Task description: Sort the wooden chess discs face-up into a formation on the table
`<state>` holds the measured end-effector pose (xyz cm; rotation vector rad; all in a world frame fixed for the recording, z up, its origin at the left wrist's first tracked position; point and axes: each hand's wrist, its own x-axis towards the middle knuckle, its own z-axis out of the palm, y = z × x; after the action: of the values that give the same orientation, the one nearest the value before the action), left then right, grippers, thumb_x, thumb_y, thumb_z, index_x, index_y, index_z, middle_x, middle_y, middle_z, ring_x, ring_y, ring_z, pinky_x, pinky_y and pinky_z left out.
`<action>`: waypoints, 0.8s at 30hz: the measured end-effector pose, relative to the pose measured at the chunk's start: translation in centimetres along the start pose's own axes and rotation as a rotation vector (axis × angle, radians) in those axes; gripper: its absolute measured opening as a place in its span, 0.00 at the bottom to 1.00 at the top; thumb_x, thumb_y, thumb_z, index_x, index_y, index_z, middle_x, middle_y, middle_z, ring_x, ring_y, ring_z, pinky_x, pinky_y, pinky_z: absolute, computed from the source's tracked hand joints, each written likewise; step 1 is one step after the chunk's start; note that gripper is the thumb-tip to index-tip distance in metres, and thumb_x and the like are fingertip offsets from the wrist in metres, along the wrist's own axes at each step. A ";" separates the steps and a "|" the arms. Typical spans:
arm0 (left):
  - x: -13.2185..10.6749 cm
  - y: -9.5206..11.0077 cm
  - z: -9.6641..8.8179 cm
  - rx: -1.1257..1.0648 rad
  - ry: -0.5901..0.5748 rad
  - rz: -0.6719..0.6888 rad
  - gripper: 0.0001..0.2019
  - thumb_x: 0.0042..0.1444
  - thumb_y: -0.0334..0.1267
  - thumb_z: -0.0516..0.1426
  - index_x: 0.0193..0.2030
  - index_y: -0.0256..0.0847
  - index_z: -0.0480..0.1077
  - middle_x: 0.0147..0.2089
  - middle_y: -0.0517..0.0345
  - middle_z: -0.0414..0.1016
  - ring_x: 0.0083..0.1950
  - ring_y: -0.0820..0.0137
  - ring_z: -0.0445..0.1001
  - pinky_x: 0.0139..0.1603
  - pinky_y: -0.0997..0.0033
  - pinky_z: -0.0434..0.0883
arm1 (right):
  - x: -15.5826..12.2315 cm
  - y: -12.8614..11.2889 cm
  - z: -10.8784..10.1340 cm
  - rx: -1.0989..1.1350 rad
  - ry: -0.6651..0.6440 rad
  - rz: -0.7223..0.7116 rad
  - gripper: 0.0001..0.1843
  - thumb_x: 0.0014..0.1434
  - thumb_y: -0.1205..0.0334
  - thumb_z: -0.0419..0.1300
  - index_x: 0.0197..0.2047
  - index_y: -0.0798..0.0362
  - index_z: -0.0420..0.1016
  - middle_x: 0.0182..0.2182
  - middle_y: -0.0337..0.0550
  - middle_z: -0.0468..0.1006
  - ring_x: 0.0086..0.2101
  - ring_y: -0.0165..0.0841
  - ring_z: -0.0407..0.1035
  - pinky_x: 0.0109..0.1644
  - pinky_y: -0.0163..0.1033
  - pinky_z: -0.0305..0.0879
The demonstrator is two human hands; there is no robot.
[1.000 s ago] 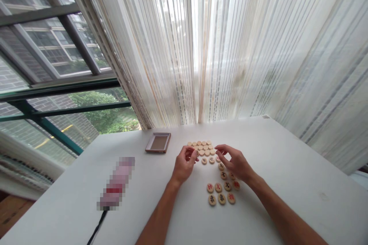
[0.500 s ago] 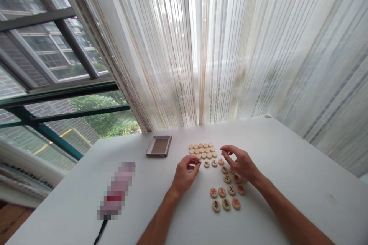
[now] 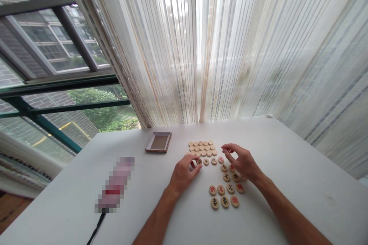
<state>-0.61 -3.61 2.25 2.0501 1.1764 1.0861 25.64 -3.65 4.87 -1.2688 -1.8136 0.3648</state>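
My left hand (image 3: 185,172) is at the left end of a row of Chinese chess pieces, its thumb and index finger closed around the edges of a face-up piece (image 3: 199,162) with a dark character. That piece lies flat on the white table. To its right in the row sit more pieces with black and red characters, among them a red-marked piece (image 3: 220,159). Above the right end, my right hand (image 3: 241,159) hovers with thumb and index tips slightly apart and no piece visible between them. Its palm and wrist partly cover some face-up pieces below.
Behind the row, blank-side-up pieces (image 3: 202,148) form a tight block. Several face-up pieces (image 3: 225,201) lie in rows nearer me. A shallow open box (image 3: 158,142) stands at the back left. A blurred pink object (image 3: 116,185) with a black cord lies left. Curtains (image 3: 198,46) hang behind the table.
The piece in my left hand went from tilted between the fingertips to flat, face up at the row's left end. My right hand stays nearly in place. The view shifted slightly.
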 end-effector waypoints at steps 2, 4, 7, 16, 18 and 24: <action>0.0 0.0 -0.3 0.150 -0.012 0.040 0.10 0.57 0.37 0.63 0.47 0.45 0.75 0.45 0.54 0.78 0.41 0.64 0.77 0.48 0.60 0.76 | 0.0 -0.1 0.0 -0.002 0.001 -0.002 0.13 0.66 0.54 0.55 0.44 0.49 0.77 0.39 0.45 0.81 0.36 0.38 0.75 0.31 0.39 0.74; 0.0 -0.1 -0.4 0.227 -0.023 0.055 0.10 0.57 0.37 0.62 0.46 0.45 0.76 0.46 0.54 0.78 0.45 0.61 0.77 0.50 0.59 0.74 | 0.0 -0.1 0.0 -0.003 -0.007 -0.003 0.12 0.66 0.54 0.55 0.44 0.49 0.77 0.39 0.45 0.81 0.37 0.38 0.75 0.31 0.38 0.74; -0.1 -0.2 -0.4 0.259 -0.042 0.044 0.10 0.58 0.38 0.62 0.47 0.46 0.76 0.45 0.54 0.78 0.47 0.60 0.77 0.51 0.60 0.74 | 0.0 -0.2 0.0 0.001 -0.018 -0.002 0.12 0.66 0.55 0.55 0.44 0.49 0.77 0.39 0.45 0.81 0.37 0.38 0.75 0.31 0.38 0.74; -0.2 -0.3 -0.1 0.294 -0.064 0.026 0.13 0.62 0.40 0.58 0.53 0.49 0.75 0.48 0.54 0.77 0.47 0.62 0.77 0.49 0.64 0.75 | -0.1 -0.2 0.0 0.006 -0.022 0.000 0.12 0.66 0.55 0.54 0.44 0.49 0.77 0.39 0.46 0.81 0.37 0.38 0.74 0.30 0.37 0.74; -0.3 -0.3 -0.1 0.326 -0.069 0.019 0.13 0.63 0.41 0.56 0.53 0.49 0.75 0.49 0.53 0.76 0.45 0.62 0.78 0.47 0.64 0.76 | -0.1 -0.2 0.0 0.004 -0.026 0.001 0.12 0.66 0.55 0.54 0.44 0.49 0.77 0.39 0.46 0.81 0.37 0.38 0.75 0.30 0.37 0.74; -0.3 -0.5 0.0 0.363 -0.065 0.019 0.12 0.65 0.42 0.55 0.52 0.49 0.76 0.48 0.53 0.75 0.40 0.64 0.78 0.45 0.65 0.76 | 0.0 0.0 0.0 0.002 -0.010 -0.004 0.12 0.66 0.54 0.54 0.44 0.49 0.77 0.38 0.45 0.81 0.37 0.37 0.75 0.31 0.38 0.74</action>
<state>-0.90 -3.64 1.75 2.3515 1.4057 0.8534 25.64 -3.69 4.86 -1.2644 -1.8238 0.3714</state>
